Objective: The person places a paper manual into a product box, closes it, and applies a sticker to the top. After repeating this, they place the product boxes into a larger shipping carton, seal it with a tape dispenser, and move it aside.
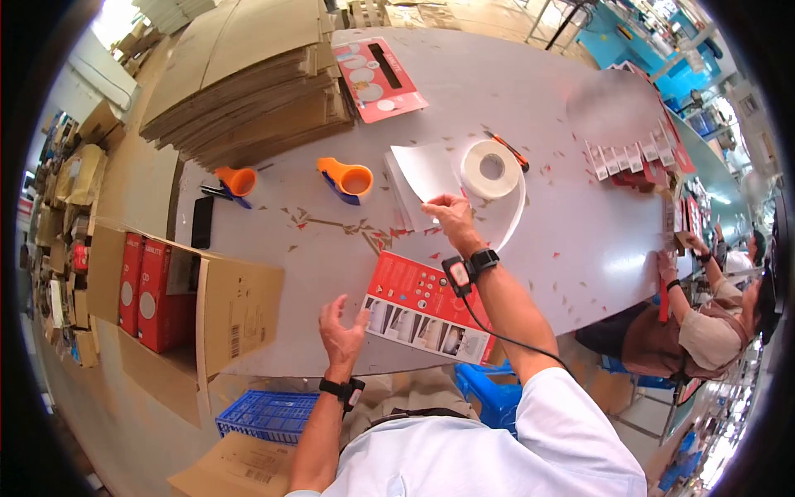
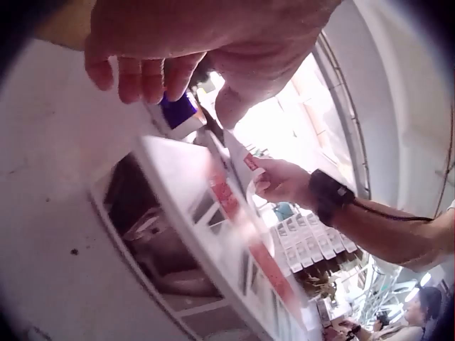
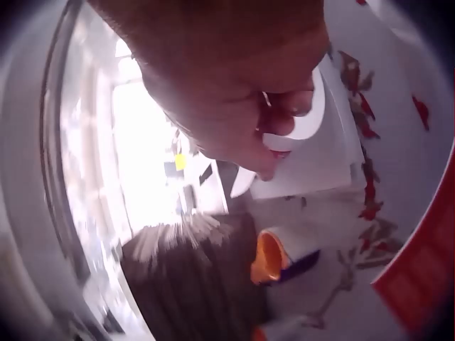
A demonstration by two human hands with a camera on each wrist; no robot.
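Observation:
My right hand (image 1: 451, 219) pinches the near corner of a white sheet (image 1: 422, 170), which bends up from a stack of white sheets (image 1: 402, 203) on the table. In the right wrist view, the fingertips of my right hand (image 3: 274, 131) meet around the paper's edge. Just left of a flat red printed box (image 1: 406, 277) at the table's front, my left hand (image 1: 341, 335) hovers with fingers spread and holds nothing. Photo panels run along the box's near side. In the left wrist view, the left hand (image 2: 206, 50) hangs above the box (image 2: 234, 227).
A roll of white tape (image 1: 474, 172) lies right of the sheets, beside a red cutter (image 1: 509, 151). Two orange tape dispensers (image 1: 352, 184) stand left. Stacked cardboard (image 1: 248, 83) rises behind; an open carton (image 1: 240, 311) with red boxes sits left. Scraps litter the table (image 1: 315, 273).

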